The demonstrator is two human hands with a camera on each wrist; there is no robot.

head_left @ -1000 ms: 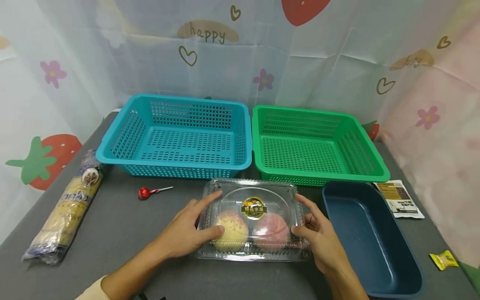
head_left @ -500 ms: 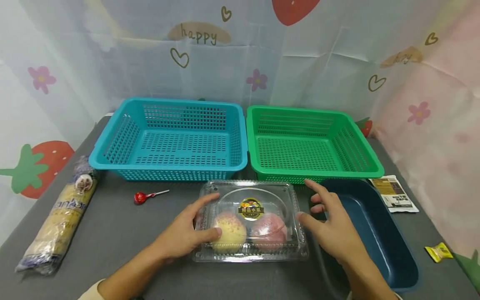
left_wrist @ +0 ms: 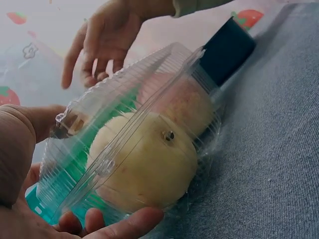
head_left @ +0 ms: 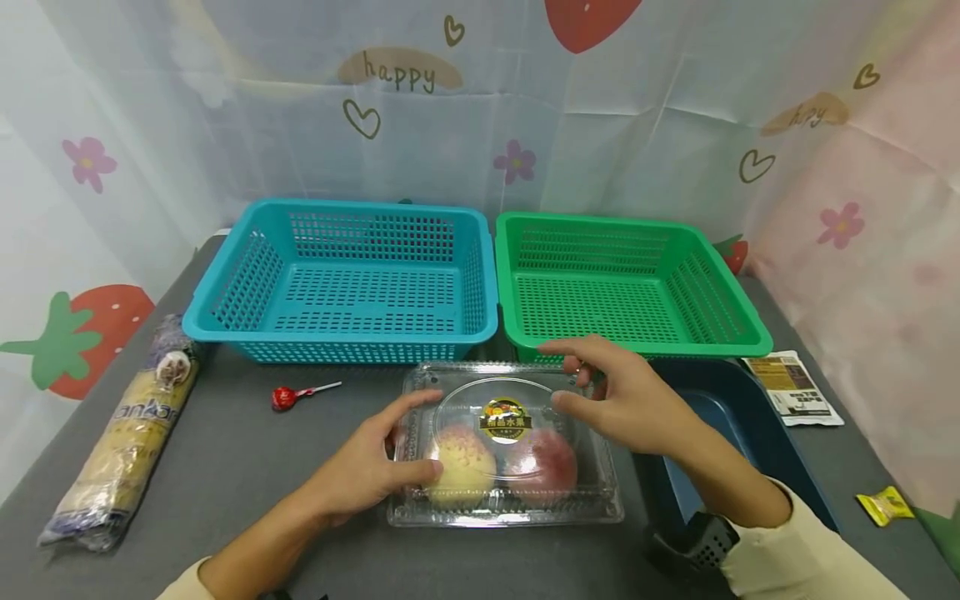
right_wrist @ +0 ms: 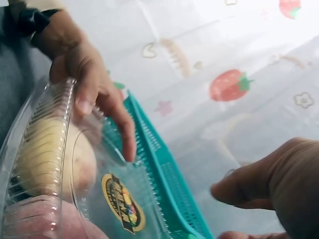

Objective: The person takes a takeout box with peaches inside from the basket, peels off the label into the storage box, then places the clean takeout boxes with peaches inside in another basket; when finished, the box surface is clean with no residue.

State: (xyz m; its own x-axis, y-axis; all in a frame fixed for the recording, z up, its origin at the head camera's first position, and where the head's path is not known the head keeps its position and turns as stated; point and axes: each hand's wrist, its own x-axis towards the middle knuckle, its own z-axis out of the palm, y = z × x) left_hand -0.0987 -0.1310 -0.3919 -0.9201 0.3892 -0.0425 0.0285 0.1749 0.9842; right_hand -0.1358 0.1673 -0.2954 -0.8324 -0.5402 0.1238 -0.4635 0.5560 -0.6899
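Observation:
A clear plastic clamshell fruit box [head_left: 600, 479], with a round label [head_left: 504, 420] on its lid, lies in front of me. Through the plastic show a yellow peach [head_left: 461, 468] and a pink peach [head_left: 545, 468]. My left hand [head_left: 367, 467] grips the box's left end, thumb on the lid and fingers along the side; the left wrist view shows those fingertips around the yellow peach's end. Above the right part of the lid hovers my right hand [head_left: 630, 404], loosely bent and holding nothing. In the right wrist view its fingers [right_wrist: 249, 181] stand apart from the box.
Behind the box stand a blue basket [head_left: 341, 337] and a green basket [head_left: 645, 346]. A dark blue bin [head_left: 795, 467] sits under my right forearm. A lollipop [head_left: 285, 398] and a long bread pack [head_left: 127, 442] lie left; a sachet [head_left: 795, 392] and yellow candy [head_left: 885, 506] lie right.
My right hand has let go of the box's right side, moved away to the right, then swung back left over the lid. My left hand keeps its hold on the box.

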